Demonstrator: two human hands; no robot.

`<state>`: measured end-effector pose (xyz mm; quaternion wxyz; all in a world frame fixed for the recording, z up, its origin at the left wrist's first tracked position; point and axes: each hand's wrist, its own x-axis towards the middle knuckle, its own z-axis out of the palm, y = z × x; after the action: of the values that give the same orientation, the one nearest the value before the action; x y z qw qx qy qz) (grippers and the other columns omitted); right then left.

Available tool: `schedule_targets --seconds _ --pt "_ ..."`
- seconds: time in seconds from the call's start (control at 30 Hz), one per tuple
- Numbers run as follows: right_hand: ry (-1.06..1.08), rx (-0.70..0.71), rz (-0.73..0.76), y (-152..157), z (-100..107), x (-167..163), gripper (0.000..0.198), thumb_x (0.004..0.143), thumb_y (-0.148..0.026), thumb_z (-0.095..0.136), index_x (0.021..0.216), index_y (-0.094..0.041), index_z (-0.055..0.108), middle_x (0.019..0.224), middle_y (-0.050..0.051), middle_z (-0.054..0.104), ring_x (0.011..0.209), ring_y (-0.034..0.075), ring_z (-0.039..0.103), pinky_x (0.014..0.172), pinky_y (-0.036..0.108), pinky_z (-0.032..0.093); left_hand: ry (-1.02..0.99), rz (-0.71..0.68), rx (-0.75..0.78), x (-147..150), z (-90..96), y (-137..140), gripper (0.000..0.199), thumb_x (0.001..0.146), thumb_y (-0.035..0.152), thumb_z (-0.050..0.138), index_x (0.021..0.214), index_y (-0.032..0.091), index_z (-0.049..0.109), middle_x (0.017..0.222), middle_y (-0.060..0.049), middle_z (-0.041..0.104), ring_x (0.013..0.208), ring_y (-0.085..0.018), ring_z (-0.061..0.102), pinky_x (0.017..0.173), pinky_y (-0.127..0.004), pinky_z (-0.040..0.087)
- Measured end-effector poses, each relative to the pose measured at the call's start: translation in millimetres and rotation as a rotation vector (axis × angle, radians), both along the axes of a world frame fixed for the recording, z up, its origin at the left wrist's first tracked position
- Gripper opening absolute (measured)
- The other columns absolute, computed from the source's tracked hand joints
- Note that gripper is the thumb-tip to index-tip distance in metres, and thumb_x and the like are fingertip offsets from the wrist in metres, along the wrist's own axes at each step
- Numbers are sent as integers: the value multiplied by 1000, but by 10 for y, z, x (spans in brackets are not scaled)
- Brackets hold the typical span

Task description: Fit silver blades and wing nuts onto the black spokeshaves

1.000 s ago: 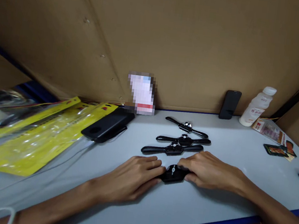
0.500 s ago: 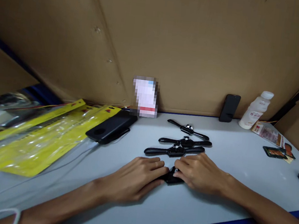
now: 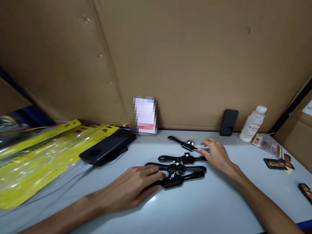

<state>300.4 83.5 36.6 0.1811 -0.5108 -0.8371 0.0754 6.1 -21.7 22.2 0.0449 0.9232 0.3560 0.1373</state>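
Note:
Several black spokeshaves lie one behind another on the white table. My left hand [image 3: 138, 183] is closed over the left handle of the nearest spokeshave [image 3: 173, 180], which hides that handle. Just behind, close to it, is the second spokeshave [image 3: 176, 167]; the third [image 3: 186, 158] lies beyond. My right hand [image 3: 216, 154] is at the right end of the farthest spokeshave [image 3: 187, 145], its thumb and fingers apart around the handle and covering its tip. Whether the fingers touch that handle is hard to tell. Bright round adjusting knobs show on the tool bodies.
Yellow-and-clear plastic packaging [image 3: 38, 171] covers the table's left side, beside a black device [image 3: 108, 147] with a cable. Against the cardboard wall stand a blurred-out upright item [image 3: 144, 115], a phone [image 3: 228, 123] and a bottle [image 3: 252, 125]. Dark printed packets [image 3: 275, 164] lie right.
My right hand has left the nearest spokeshave and moved back to the farthest one. The nearest spokeshave now sits closer to the second, with my left hand still on it. The camera view has shifted.

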Motion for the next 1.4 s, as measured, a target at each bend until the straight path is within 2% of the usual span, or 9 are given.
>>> schedule_targets --seconds 0.23,0.5,0.73,0.9,1.03,1.13,1.23,1.33,1.4 --pt "-137 -123 26 220 -71 80 20 91 -17 67 109 -17 75 115 10 74 105 24 66 84 28 43 31 49 -60 -16 -31 37 24 108 31 40 111 23 62 99 -6 68 83 -22 65 70 -31 47" --pt "-366 -382 -5 438 180 650 23 78 -20 75 101 -15 76 97 7 74 91 23 66 70 27 39 -110 249 -117 -62 -73 110 19 101 36 54 91 21 61 96 -4 64 86 -22 63 74 -33 48" --pt "-282 -218 24 345 297 711 22 83 -21 72 104 -16 72 102 10 73 95 24 64 72 27 39 -220 449 -162 -32 -135 191 23 94 44 62 90 22 66 95 -3 63 85 -23 63 76 -36 51" --pt "-81 -292 202 77 503 586 18 90 -23 66 106 -17 67 93 4 68 78 17 59 65 26 38 -601 497 -178 -30 -282 353 31 86 43 67 109 22 67 112 -7 63 101 -25 66 81 -39 58" --pt "-132 -416 462 -130 507 403 21 83 -20 75 102 -19 68 90 1 66 79 16 57 67 25 38 -841 478 -242 -62 -261 366 37 90 45 63 120 22 62 128 -10 61 120 -28 62 82 -37 62" --pt "-214 -442 536 -269 425 245 19 82 -17 78 99 -21 70 90 1 66 84 18 58 71 26 38 -757 446 -164 -49 -160 228 31 101 47 52 114 21 63 119 -9 65 105 -24 66 71 -33 61" --pt "-259 -447 527 -401 384 117 19 84 -18 77 101 -21 69 91 2 67 92 21 59 75 28 40 -489 239 -29 9 -79 52 28 107 40 45 118 21 63 101 -6 67 91 -20 66 77 -33 58" --pt "-276 -456 509 -508 406 34 19 86 -18 75 104 -21 69 92 3 68 95 23 60 76 30 42 -182 7 18 76 -51 -63 32 108 44 46 124 22 62 101 -7 66 89 -22 65 77 -35 56" --pt "-260 -446 515 -575 421 -13 13 90 -21 73 102 -20 70 93 4 70 94 23 61 76 30 42 -58 -39 21 101 -50 -94 33 108 45 46 123 21 63 99 -6 66 85 -22 65 73 -35 54"
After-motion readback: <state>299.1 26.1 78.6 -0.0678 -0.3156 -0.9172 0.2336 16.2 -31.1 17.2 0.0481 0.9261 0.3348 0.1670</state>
